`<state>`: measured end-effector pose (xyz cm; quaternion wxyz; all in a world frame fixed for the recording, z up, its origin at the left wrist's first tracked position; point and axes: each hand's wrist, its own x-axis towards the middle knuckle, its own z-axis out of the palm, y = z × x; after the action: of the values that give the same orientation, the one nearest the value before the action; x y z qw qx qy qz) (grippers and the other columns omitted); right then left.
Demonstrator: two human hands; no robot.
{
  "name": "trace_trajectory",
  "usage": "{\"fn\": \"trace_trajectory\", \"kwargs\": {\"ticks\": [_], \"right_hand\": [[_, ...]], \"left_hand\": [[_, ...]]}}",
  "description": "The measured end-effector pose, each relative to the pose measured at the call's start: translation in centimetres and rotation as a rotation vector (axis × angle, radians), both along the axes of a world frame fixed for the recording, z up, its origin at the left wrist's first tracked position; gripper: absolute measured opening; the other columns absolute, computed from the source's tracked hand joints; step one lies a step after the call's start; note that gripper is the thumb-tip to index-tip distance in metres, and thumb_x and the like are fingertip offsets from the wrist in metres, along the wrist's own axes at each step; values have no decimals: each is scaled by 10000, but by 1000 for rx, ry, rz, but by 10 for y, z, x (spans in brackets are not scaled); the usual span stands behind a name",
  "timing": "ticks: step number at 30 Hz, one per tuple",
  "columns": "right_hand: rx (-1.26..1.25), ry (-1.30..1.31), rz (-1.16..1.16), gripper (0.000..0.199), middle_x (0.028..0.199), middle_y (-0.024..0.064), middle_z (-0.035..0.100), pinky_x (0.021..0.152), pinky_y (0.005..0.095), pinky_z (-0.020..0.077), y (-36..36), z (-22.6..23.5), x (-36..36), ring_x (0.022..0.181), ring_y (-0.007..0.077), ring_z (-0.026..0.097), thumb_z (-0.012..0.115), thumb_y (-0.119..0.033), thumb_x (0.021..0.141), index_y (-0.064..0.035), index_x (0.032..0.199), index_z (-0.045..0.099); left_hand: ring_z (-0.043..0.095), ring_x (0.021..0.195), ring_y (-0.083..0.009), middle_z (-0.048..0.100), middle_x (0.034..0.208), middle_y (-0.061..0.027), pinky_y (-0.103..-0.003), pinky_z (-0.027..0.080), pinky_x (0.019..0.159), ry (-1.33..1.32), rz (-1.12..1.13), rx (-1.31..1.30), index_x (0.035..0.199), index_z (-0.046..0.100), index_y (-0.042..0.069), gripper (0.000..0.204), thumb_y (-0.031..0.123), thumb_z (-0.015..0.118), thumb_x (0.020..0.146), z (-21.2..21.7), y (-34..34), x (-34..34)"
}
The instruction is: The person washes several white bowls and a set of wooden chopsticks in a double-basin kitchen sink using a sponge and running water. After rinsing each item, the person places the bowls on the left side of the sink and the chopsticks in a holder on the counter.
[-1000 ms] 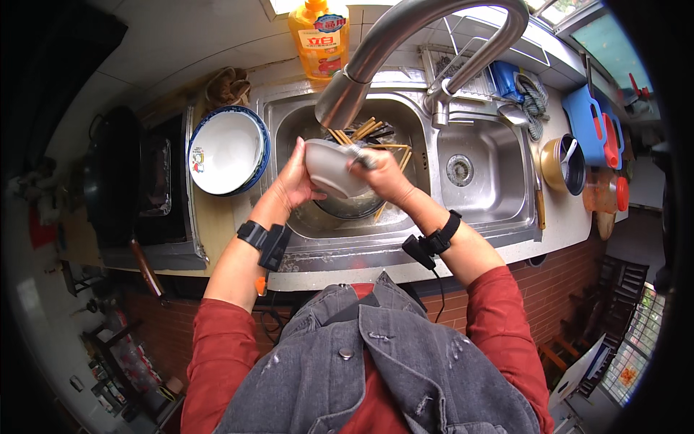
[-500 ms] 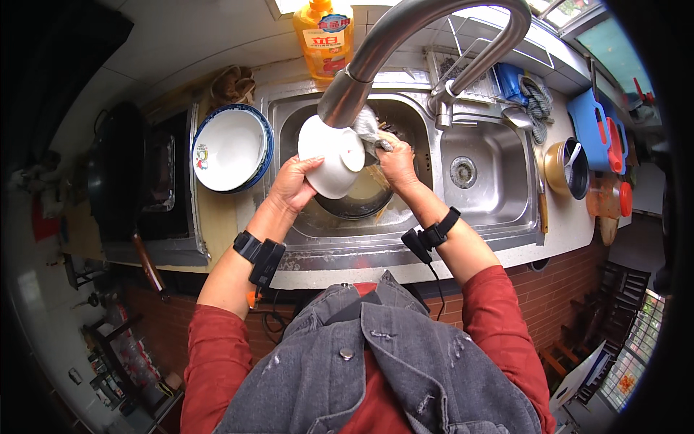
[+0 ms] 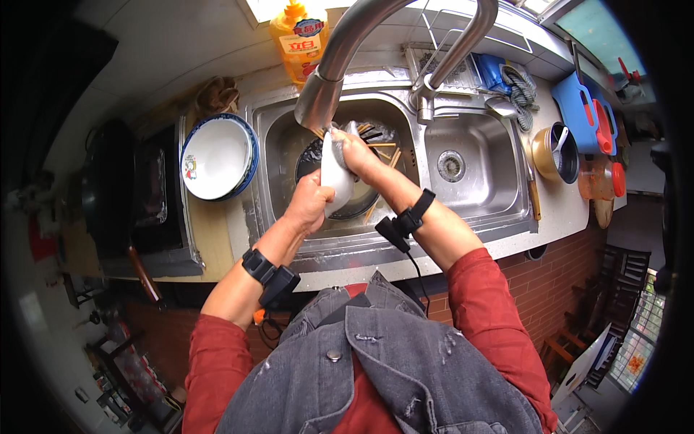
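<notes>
Over the left basin of the steel sink (image 3: pixel 269 145), I hold a white bowl (image 3: pixel 335 181) tipped on its side beneath the faucet's spout (image 3: pixel 318 101). My left hand (image 3: pixel 309 204) is closed on the bowl's near edge, thumb pressed to its outside. My right hand (image 3: pixel 354 153) is closed at the bowl's far right side; a bit of pale grey dishcloth (image 3: pixel 353 128) shows by its fingers, the rest hidden. Below the bowl sits a dark round pot (image 3: pixel 309 155) with cloudy liquid. Several chopsticks (image 3: pixel 383 145) lie in the basin beside it.
Stacked white bowls (image 3: pixel 217 155) stand on the left counter, near a wok (image 3: pixel 108 188) on the stove. An orange detergent bottle (image 3: pixel 300 47) is behind the sink. Right of the second basin (image 3: pixel 473 173) are a knife (image 3: pixel 533 192), a yellow pot (image 3: pixel 547 155) and a blue basket (image 3: pixel 575 112).
The bowl has turned from showing its base to standing edge-on. My right hand with the cloth has moved left against the bowl, and my left hand has shifted toward its near edge.
</notes>
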<state>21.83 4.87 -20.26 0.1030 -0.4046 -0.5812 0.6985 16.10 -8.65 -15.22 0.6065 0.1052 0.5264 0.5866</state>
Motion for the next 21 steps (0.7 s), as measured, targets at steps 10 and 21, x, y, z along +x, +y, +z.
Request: {"fn": "trace_trajectory", "kwargs": {"ticks": [10, 21], "right_hand": [[-315, 114, -95, 462, 782, 128, 626, 660, 358, 477, -13, 4, 5, 691, 209, 602, 449, -468, 924, -32, 870, 592], [-922, 452, -133, 509, 1091, 88, 635, 906, 379, 455, 8, 4, 28, 1000, 207, 595, 378, -513, 934, -86, 1104, 595]], "left_hand": [[607, 828, -186, 611, 921, -89, -270, 472, 779, 113, -137, 17, 1001, 576, -49, 450, -70, 413, 582, -6, -5, 0], [593, 847, -151, 632, 906, -55, -272, 462, 784, -168, 66, 225, 1033, 603, -17, 432, -111, 499, 624, -4, -11, -12]]}}
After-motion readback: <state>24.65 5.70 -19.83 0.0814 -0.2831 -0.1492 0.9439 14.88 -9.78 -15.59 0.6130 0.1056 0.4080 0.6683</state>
